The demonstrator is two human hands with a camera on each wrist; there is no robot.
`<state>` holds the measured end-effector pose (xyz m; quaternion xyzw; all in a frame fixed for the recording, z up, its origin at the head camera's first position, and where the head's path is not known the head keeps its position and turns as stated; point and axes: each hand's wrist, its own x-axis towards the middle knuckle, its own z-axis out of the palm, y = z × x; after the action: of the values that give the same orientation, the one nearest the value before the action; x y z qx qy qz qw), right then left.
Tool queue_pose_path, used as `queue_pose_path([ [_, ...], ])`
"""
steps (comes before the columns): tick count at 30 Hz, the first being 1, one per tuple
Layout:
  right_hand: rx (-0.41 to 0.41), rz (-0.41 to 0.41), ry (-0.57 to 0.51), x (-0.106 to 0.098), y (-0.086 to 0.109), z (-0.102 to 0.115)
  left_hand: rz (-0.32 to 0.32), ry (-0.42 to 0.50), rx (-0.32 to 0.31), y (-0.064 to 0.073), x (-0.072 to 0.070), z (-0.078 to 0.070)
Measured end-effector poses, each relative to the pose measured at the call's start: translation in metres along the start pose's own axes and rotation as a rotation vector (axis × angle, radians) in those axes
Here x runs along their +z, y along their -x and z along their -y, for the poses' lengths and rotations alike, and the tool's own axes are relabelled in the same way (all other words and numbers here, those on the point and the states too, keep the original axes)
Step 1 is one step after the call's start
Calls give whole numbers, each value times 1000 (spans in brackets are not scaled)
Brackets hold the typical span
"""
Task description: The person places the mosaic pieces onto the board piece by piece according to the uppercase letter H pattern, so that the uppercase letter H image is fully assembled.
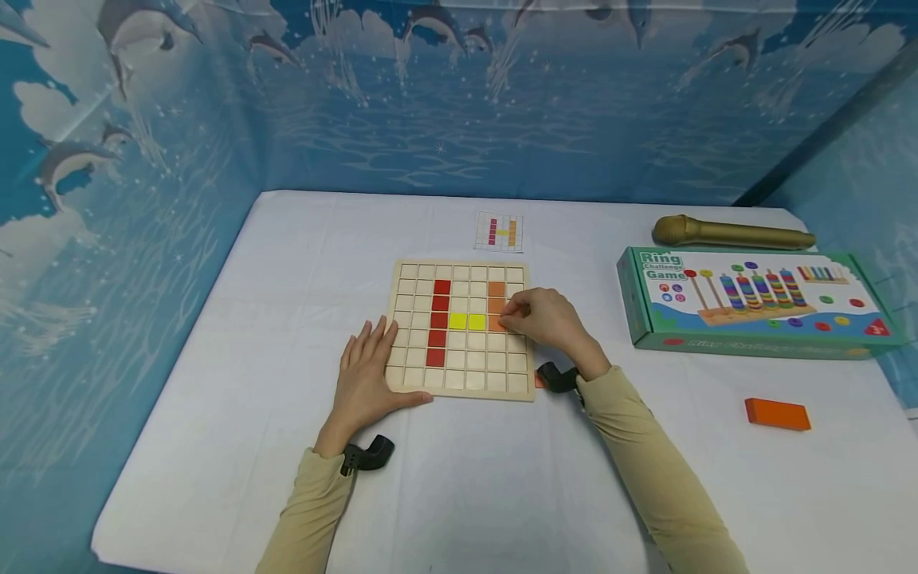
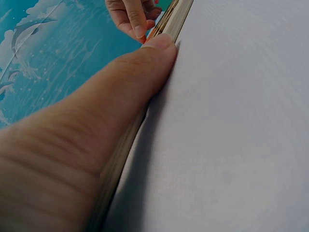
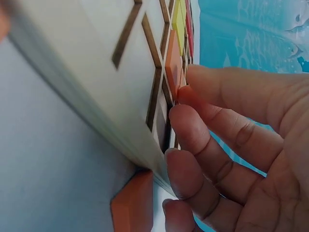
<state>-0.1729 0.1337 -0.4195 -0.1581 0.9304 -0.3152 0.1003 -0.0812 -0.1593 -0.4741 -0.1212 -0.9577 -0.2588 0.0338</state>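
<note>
A wooden grid board (image 1: pixel 476 383) lies on the table, with a column of red tiles (image 1: pixel 437 320), two yellow tiles (image 1: pixel 467 321) and a column of orange tiles (image 1: pixel 496 289) in its squares. My left hand (image 1: pixel 367 367) rests at the board's lower left corner, fingers spread over the left side, thumb along the front edge. At the orange column, my right hand (image 1: pixel 541 319) pinches an orange tile (image 3: pixel 186 94) between thumb and index finger. Its fingers partly hide that tile. Another orange tile (image 3: pixel 133 205) lies on the table against the board's right edge.
Behind the board lies a small pattern card (image 1: pixel 499 232) with a coloured grid. To the right are a green Ring Challenge Game box (image 1: pixel 760 299), a gold microphone-shaped object (image 1: pixel 731 233) behind it, and an orange block (image 1: pixel 778 414) nearer the front.
</note>
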Motion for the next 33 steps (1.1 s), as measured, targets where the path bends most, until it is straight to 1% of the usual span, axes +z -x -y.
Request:
queue_pose_path([
  [6, -22, -10, -16, 0, 1, -3, 11, 3, -6, 0, 0, 0],
  [11, -29, -55, -47, -3, 4, -6, 14, 4, -10, 0, 0, 1],
  [16, -6, -100, -96, -9, 8, -10, 8, -2, -3, 0, 0, 0],
  [21, -3, -176, -67, -16, 11, -15, 13, -16, -2, 0, 0, 0],
  [23, 0, -191, -52, -18, 12, -17, 17, -18, -3, 0, 0, 0],
  [27, 17, -178, -28, -22, 15, -24, 21, -15, -8, 0, 0, 0],
  [33, 44, -75, -13, -28, 19, -34, 26, -15, -14, 0, 0, 1],
])
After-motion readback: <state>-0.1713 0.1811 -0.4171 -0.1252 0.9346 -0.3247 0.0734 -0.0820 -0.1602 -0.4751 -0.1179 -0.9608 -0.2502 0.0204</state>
